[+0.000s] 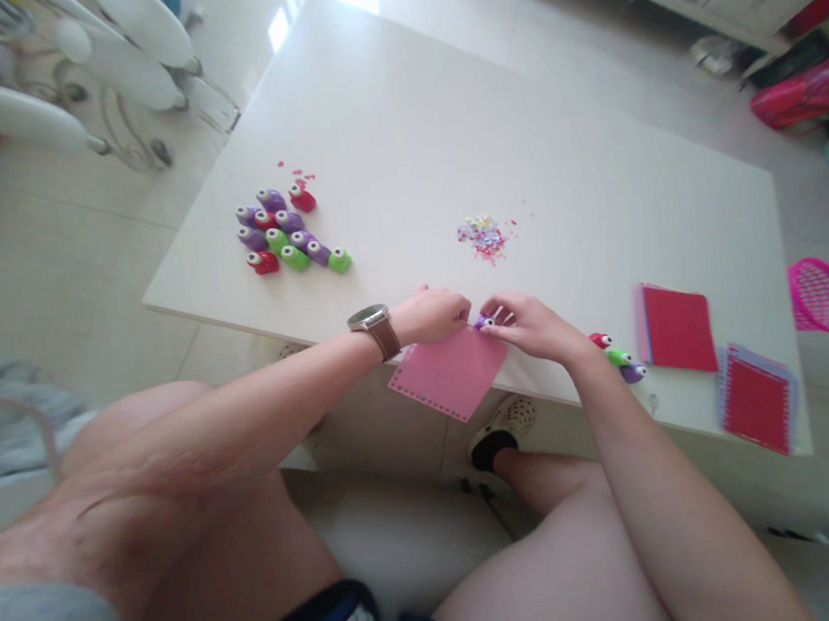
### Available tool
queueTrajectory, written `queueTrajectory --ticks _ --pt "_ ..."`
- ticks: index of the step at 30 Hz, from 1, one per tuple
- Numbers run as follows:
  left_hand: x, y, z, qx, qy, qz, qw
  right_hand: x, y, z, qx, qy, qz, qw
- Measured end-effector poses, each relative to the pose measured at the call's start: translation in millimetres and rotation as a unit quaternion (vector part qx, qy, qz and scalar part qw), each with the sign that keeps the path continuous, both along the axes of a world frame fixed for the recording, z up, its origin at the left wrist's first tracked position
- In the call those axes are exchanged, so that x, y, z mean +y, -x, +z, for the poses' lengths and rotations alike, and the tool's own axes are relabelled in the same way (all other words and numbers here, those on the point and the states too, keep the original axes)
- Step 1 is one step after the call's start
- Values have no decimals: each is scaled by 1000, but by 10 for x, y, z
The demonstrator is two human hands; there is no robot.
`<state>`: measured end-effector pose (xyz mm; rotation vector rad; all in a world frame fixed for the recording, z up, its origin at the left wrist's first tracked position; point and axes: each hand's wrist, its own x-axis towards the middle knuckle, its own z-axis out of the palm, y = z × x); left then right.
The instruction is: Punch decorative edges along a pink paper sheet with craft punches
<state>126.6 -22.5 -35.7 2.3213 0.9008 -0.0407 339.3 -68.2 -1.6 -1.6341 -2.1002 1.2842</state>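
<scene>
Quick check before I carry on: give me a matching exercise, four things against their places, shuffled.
1. pink sheet
2. purple punch at the sheet's edge
3. confetti pile
4. pink basket

A. beyond the right edge of the table
B. in the fingers of the right hand
C. partly past the table's near edge
D. on the table, farther out than both hands

Pairs: 1-C, 2-B, 3-D, 4-A

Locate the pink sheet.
In the head view, the pink sheet is just below the picture's middle, jutting over the white table's near edge; the left hand and the purple punch in the right hand are at its far edge.
</scene>
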Motion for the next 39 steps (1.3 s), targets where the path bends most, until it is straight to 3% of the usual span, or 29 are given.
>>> queueTrajectory --ticks 10,15,19,24,28,33,39 --pt "-13 5 23 -11 -7 8 1000 -3 43 7 8 6 7 1000" --pt "-170 -10 248 -8 -138 46 989 -17 49 5 -21 -2 1 1000" --pt "-399 -16 369 74 -85 56 992 -26 35 -1 -39 -5 -3 999" --pt "-519 1 237 68 -57 45 995 -16 1 12 -21 24 0 999" --pt "-411 28 169 51 -58 3 997 -7 -33 28 -7 47 8 999" --pt "-289 74 190 30 -97 -57 993 -2 -80 21 -19 64 -3 998" --pt "-433 40 279 43 -154 6 987 14 -137 16 -30 102 6 994"
